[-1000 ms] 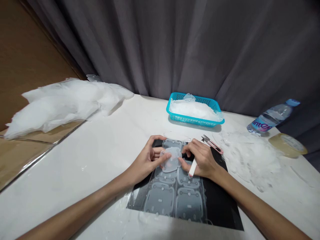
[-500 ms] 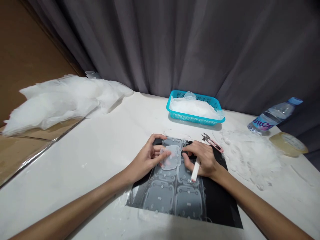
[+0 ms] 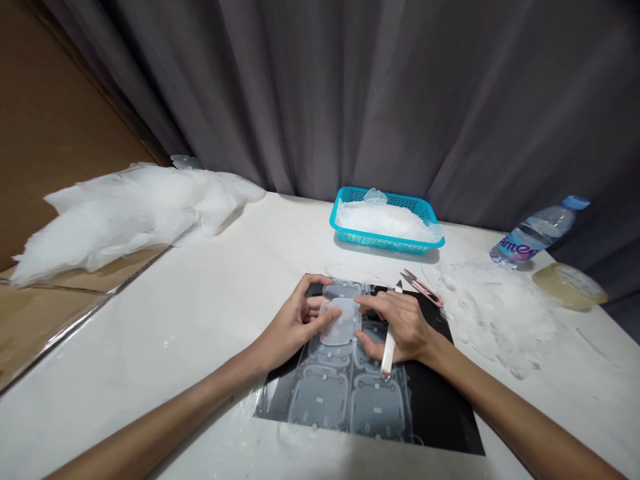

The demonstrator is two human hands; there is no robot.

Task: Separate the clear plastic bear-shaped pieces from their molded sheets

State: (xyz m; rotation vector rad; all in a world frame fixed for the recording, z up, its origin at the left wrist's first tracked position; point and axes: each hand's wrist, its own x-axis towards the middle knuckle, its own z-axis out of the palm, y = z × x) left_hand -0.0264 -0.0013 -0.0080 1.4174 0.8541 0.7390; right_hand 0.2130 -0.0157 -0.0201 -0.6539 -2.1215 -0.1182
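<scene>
Where the two hands almost meet, the translucent rounded-square plastic piece [image 3: 350, 323] is pinched between the thumb and fingers of the left hand [image 3: 301, 319], the nearer one, above a sheet of moulded grey-looking panels [image 3: 320, 400] on a black mat [image 3: 443, 407]. Almost square, it shows no clear long axis and lies directly left of the right hand [image 3: 403, 321], whose thumb and forefinger stand apart at its right edge; contact there is hard to tell. That hand also holds a slim white-handled tool [image 3: 389, 353]. Pink thread snips [image 3: 426, 292] lie just beyond.
</scene>
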